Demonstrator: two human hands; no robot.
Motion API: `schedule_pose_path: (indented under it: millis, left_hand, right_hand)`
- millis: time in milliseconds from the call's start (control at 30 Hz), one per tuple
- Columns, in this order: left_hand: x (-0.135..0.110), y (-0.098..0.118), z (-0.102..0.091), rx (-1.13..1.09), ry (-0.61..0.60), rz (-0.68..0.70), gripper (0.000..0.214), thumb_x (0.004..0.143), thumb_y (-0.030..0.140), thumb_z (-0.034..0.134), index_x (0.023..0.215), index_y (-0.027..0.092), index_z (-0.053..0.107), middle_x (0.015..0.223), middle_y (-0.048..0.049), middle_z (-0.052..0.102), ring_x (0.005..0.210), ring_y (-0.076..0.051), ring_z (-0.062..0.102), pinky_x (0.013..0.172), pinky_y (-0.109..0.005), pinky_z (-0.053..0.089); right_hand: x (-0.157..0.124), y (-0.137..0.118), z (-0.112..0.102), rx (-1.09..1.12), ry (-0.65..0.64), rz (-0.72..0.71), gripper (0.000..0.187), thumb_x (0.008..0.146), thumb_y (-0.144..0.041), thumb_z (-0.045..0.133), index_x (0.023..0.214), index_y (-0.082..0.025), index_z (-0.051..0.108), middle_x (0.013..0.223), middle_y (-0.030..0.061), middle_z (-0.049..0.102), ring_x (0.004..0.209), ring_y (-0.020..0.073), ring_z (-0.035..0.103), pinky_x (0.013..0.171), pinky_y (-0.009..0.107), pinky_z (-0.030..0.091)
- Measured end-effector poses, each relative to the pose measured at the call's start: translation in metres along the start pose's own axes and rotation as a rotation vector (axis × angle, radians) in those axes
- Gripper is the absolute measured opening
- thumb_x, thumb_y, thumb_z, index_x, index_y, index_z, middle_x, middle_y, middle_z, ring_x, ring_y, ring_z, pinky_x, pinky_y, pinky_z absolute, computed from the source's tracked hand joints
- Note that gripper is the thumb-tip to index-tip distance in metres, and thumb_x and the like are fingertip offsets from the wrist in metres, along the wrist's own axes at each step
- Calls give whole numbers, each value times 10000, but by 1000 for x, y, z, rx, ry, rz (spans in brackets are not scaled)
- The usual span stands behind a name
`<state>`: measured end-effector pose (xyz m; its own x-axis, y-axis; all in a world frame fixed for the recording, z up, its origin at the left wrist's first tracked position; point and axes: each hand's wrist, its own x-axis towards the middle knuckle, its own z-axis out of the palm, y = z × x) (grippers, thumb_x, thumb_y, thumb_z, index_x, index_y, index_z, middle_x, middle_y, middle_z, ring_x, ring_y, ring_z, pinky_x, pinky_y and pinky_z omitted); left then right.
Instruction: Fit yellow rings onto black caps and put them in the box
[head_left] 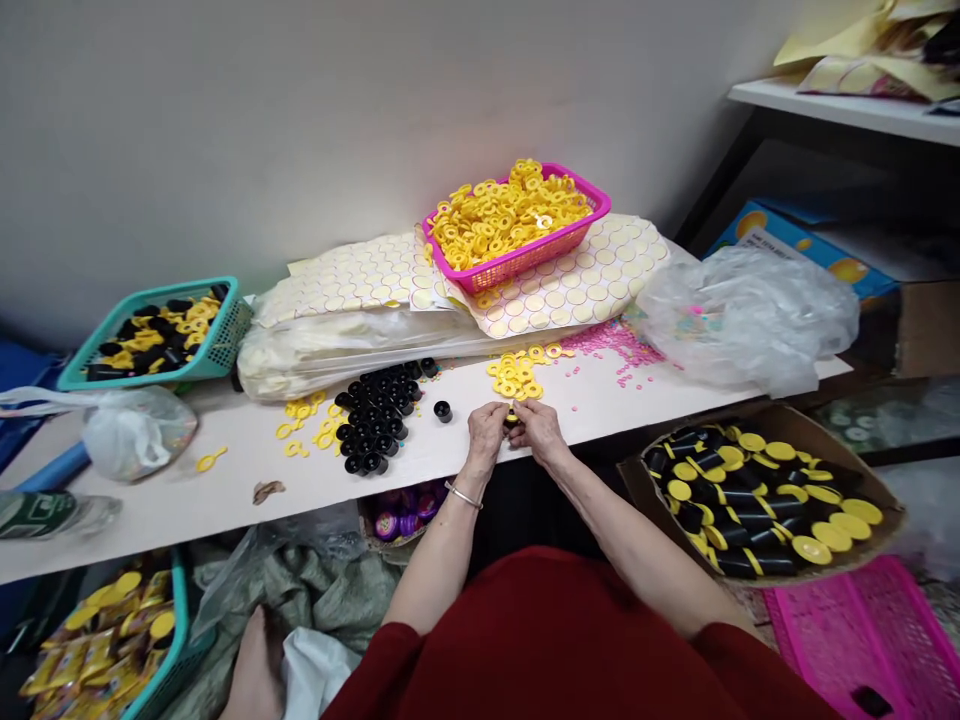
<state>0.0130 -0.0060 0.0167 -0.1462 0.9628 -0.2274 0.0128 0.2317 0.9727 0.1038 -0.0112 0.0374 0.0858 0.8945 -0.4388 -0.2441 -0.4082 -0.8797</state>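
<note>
My left hand [485,430] and my right hand [538,428] meet at the front edge of the white table [225,480]. Their fingers pinch together around a small black and yellow piece [512,415], mostly hidden between them. Just beyond the hands lies a loose heap of yellow rings [517,372]. To the left stands a cluster of several black caps [379,415], with one single black cap [442,410] apart from it, near my left hand.
A pink basket [581,235] of yellow rings rests on stacked printed sheets [360,290] at the back. A teal basket [225,340] sits far left. A cardboard box [825,425] of black and yellow tubes stands right. Clear plastic bags [750,310], pink bits [615,345] nearby.
</note>
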Motion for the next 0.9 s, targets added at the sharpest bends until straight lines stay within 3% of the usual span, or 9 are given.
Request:
schedule_pose_path:
  millis: [233, 367, 467, 600, 700, 800, 900]
  left_hand:
    - [1, -9, 1, 95, 21, 99, 353, 767, 476, 537, 737, 142, 645, 601, 13, 571, 547, -91, 481, 518, -202, 382]
    - [-2, -11, -1, 35, -18, 96, 362, 779, 477, 532, 818, 140, 658, 703, -8, 612, 573, -87, 493, 548, -209, 400]
    - [-4, -9, -6, -53, -96, 91, 346, 768, 463, 555, 803, 133, 655, 726, -12, 612, 564, -76, 481, 541, -207, 397]
    - [-2, -6, -12, -137, -162, 84, 367, 771, 466, 544, 798, 119, 660, 637, -12, 590, 556, -88, 491, 526, -211, 400]
    - [0, -8, -15, -148, -158, 31, 342, 752, 400, 546, 866, 104, 672, 543, 3, 554, 503, -91, 477, 496, -215, 380]
    - [2, -14, -14, -61, -115, 53, 332, 638, 252, 611, 931, 112, 674, 714, -20, 635, 529, -73, 477, 516, -210, 384]
    - [5, -20, -14, 86, -140, 173, 419, 548, 150, 625, 964, 124, 666, 946, -45, 641, 523, -40, 443, 524, -207, 393]
  right_hand:
    - [4, 7, -1, 0, 25, -45, 250, 685, -382, 638, 754, -146, 593, 509, -40, 531, 352, 60, 462, 314, 160, 391]
    - [3, 13, -6, 20, 4, -88, 392, 715, -449, 611, 970, -151, 630, 605, -28, 568, 401, 63, 487, 365, 182, 437]
    - [2, 14, -13, 35, -91, -76, 521, 694, -473, 651, 1108, -162, 597, 686, -22, 579, 443, 61, 511, 415, 200, 477]
    - [3, 15, -21, -73, -147, -224, 537, 587, -446, 762, 1038, -182, 638, 964, 21, 572, 503, 48, 528, 409, 213, 474]
    - [8, 18, -26, -131, -112, -340, 448, 634, -468, 733, 981, -195, 657, 1047, 29, 530, 504, 34, 497, 370, 205, 418]
    - [13, 20, -32, -167, -49, -408, 400, 691, -483, 691, 969, -196, 659, 1009, 27, 539, 492, 26, 442, 376, 201, 373]
    - [14, 20, -40, -260, 4, -501, 399, 707, -487, 681, 975, -192, 660, 1011, 40, 554, 609, 71, 504, 481, 219, 434]
